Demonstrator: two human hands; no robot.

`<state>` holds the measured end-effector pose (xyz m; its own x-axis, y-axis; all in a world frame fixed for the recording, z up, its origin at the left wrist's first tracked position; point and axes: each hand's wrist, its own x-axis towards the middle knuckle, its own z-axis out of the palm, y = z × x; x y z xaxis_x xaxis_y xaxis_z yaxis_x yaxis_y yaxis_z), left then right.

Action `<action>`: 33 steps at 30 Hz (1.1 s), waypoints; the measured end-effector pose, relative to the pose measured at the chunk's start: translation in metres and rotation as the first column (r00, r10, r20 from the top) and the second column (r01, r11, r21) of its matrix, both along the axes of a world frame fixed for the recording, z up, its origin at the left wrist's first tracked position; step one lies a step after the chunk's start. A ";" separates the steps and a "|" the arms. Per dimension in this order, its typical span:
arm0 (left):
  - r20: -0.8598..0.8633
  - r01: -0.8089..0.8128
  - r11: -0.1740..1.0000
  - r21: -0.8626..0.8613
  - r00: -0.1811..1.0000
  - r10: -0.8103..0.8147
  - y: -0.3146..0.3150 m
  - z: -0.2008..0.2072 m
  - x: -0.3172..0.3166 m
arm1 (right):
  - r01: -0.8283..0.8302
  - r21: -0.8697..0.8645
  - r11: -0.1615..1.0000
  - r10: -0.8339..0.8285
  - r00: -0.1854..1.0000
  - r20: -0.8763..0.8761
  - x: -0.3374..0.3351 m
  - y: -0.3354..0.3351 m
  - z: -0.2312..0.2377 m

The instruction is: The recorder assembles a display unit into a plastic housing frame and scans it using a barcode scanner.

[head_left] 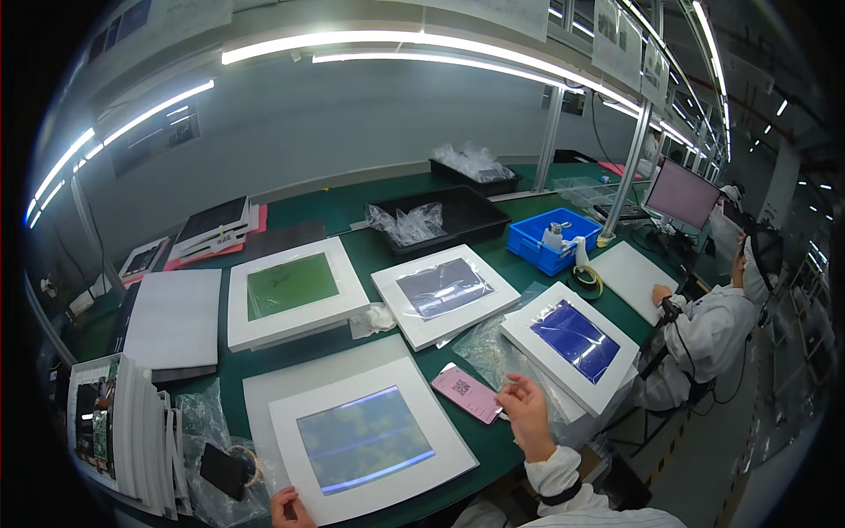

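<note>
In front of me lies a white-framed display panel (365, 440), its screen lit a mottled grey-blue with brighter blue bands. It rests on a white sheet (264, 396). My left hand (291, 509) is closed at the panel's near left corner, partly cut off by the picture's lower edge. My right hand (526, 414) hovers by the lower right end of a pink-screened phone (466, 393), fingers loosely curled and thumb apart from them. Nothing shows in that hand. Beyond are three more white-framed panels: one green (292, 286), one grey (444, 289), one deep blue (575, 341).
A blue bin (554, 239) with a bottle and black trays (466, 216) with clear plastic stand at the back. At left are stacked white panels (145, 440), plastic bags and a dark block (224, 471). A tape roll (584, 282) lies right. A co-worker (717, 326) sits at right.
</note>
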<state>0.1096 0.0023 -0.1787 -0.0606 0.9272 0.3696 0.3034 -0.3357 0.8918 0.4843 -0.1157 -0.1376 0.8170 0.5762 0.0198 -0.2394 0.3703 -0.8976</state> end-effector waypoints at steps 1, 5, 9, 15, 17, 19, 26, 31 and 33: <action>-0.006 -0.006 1.000 0.000 1.000 0.006 0.000 0.001 -0.001 | 0.033 -0.012 0.999 -0.032 0.998 0.062 -0.018 -0.003 -0.005; -0.040 0.048 0.998 0.044 0.998 -0.046 0.000 0.005 0.003 | 0.112 0.038 0.993 -0.117 0.977 0.176 -0.059 -0.018 -0.047; -0.013 0.029 1.000 0.008 0.999 -0.029 0.000 0.001 0.006 | 0.211 0.034 0.977 -0.213 0.960 0.180 -0.077 -0.019 -0.057; 0.008 0.037 0.998 0.052 0.999 -0.038 0.004 -0.002 0.006 | 0.133 -0.062 0.989 -0.114 0.963 0.245 -0.075 -0.015 -0.053; 0.081 0.042 0.998 0.052 0.996 -0.047 0.023 -0.044 -0.014 | 0.126 -0.093 0.988 -0.098 0.962 0.254 -0.079 -0.012 -0.051; 0.158 0.059 0.996 0.068 0.985 -0.069 0.032 -0.060 -0.017 | 0.139 -0.090 0.986 -0.114 0.965 0.235 -0.079 -0.014 -0.054; 0.145 -0.003 0.999 0.049 0.989 -0.004 0.015 -0.033 0.001 | 0.161 -0.134 0.978 -0.127 0.965 0.229 -0.079 -0.018 -0.059; 0.121 -0.009 1.000 -0.005 0.993 0.010 0.009 -0.017 0.006 | 0.143 -0.134 0.981 -0.110 0.967 0.230 -0.080 -0.019 -0.056; 0.147 -0.015 0.999 -0.030 0.989 0.019 0.006 -0.009 0.009 | 0.149 -0.161 0.976 -0.106 0.963 0.246 -0.078 -0.019 -0.060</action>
<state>0.1190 0.0084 -0.1880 -0.1281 0.9358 0.3285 0.1738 -0.3049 0.9364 0.4062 -0.1344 -0.1972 0.8684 0.4793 0.1272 0.0247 0.2144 -0.9764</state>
